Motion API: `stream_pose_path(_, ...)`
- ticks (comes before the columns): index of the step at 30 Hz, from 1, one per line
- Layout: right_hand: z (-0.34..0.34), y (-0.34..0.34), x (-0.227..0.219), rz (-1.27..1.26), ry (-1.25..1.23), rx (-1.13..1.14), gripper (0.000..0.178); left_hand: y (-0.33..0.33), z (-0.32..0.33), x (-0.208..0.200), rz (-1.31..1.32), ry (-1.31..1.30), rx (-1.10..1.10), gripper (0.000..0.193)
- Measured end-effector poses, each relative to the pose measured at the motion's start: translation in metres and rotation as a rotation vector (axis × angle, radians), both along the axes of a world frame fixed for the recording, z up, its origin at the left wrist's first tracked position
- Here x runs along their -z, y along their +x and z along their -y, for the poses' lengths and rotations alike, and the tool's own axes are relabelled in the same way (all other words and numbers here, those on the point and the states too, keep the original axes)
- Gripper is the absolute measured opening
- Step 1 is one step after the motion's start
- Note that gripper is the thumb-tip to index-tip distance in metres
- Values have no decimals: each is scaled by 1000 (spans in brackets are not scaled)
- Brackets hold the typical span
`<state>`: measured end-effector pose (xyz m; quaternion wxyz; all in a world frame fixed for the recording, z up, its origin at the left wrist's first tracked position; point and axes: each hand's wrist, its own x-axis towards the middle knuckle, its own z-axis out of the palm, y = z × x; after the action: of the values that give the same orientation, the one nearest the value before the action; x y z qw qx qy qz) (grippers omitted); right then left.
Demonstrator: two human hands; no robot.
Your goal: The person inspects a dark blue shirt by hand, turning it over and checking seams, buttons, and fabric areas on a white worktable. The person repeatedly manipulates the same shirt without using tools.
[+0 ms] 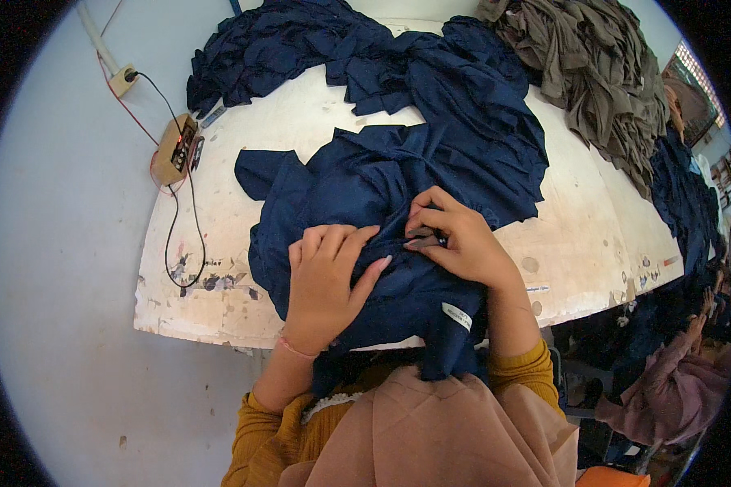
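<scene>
A dark navy garment (345,191) lies bunched on the table in front of me, with part of it hanging over the near edge. My left hand (325,272) rests on it, fingers lightly bent and thumb apart. Just to the right, my right hand (460,242) is closed over the cloth, its fingertips at a fold. Between those fingers show what look like small dark thread snips (430,237), partly hidden. A white label (456,316) shows on the garment below the right hand.
More navy garments (288,49) are heaped at the table's far side, and brown-grey ones (593,73) at the far right. A corded wooden box (175,150) stands at the left edge of the worn white table (577,268). Another person's arm (666,373) shows at right.
</scene>
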<state>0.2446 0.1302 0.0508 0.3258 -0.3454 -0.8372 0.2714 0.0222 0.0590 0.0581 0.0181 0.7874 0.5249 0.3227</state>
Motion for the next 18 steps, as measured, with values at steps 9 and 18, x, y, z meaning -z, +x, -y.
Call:
stream_pose_path(9, 19, -17, -19, -540, -400, -155, 17, -7, -5, 0, 715, -195, 341, 27)
stream_pose_path(18, 40, -28, -17, -279, 280, 21, 16, -4, 2, 11, 980, -361, 346, 23)
